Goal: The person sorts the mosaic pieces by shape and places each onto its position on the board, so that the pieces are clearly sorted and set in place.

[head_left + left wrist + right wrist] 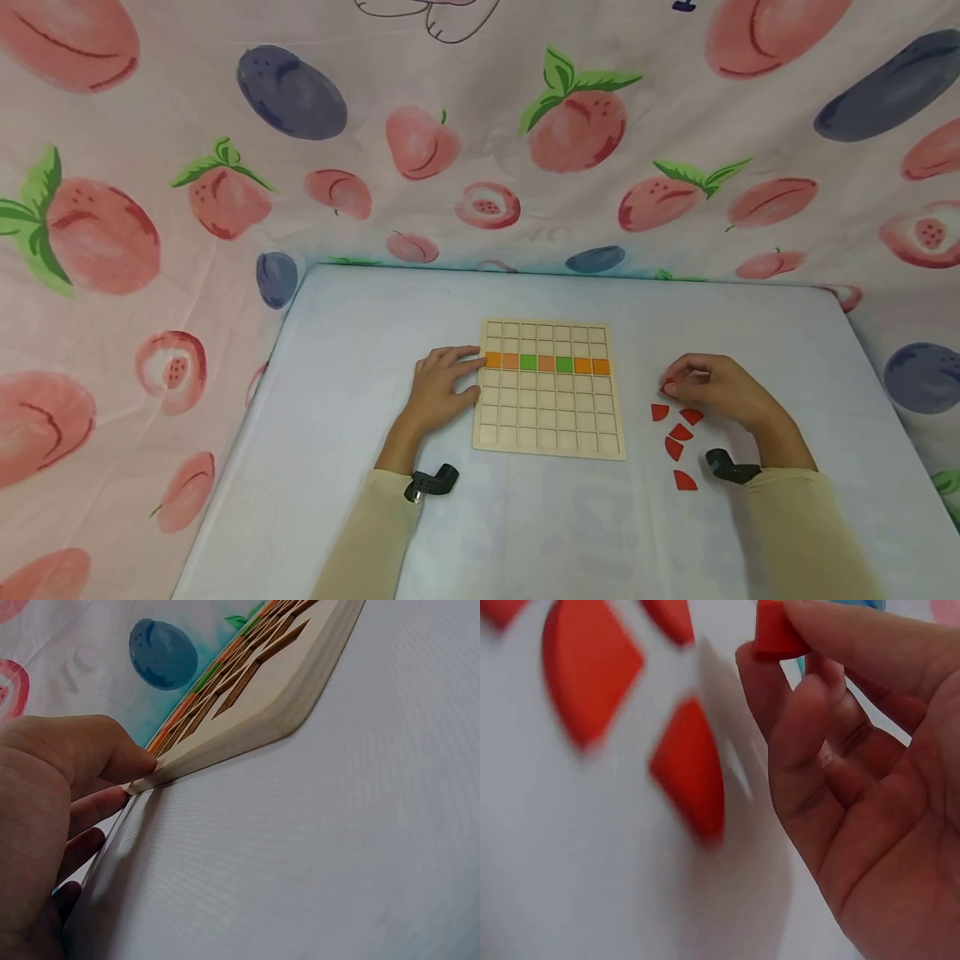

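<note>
A pale wooden grid board lies on the table, and one row of its cells holds orange, salmon and green squares. My left hand rests at the board's left edge, its thumb and fingertips touching the side, as the left wrist view shows too. To the right of the board, my right hand pinches a small red wedge-shaped piece between thumb and index finger. Several more red wedges lie loose on the table just below that hand. In the right wrist view another red wedge lies close under the fingers.
A white cloth covers the table. Fruit-printed fabric hangs behind and at the sides, meeting the table's back edge. Each wrist wears a black strap-mounted camera, close above the table.
</note>
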Tool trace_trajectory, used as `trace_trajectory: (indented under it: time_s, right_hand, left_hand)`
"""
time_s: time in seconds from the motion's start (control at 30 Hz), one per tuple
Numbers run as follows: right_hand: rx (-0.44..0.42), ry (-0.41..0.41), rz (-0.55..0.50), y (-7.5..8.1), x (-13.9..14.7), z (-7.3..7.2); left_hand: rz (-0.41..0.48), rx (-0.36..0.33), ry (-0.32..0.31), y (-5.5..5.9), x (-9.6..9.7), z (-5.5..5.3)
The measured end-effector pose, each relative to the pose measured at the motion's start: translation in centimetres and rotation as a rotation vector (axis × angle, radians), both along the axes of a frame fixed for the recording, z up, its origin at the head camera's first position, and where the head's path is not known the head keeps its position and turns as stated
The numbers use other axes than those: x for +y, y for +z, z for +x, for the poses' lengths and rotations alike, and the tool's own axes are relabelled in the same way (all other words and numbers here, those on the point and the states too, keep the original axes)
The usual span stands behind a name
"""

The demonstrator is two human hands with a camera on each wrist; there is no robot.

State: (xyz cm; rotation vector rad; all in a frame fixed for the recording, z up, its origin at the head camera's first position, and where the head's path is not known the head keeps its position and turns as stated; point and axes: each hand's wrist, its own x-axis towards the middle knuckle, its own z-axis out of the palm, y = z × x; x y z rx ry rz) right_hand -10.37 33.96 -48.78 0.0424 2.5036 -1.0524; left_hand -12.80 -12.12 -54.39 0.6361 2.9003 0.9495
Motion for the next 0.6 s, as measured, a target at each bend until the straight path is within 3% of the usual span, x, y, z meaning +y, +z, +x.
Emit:
trace_trajectory:
  time_s: [0.23, 0.6]
  right_hand:
    - [-0.008, 0.023, -0.200, -0.6, -3.2, -1.4]
    - [-0.044, 0.080, -0.352, -0.5, -8.2, -3.2]
  left_hand:
    - [-0.002, -0.008, -0.002, 0.1, 0.0, 0.0]
    - [0.000, 0.008, -0.001, -0.1, -0.1, -0.1]
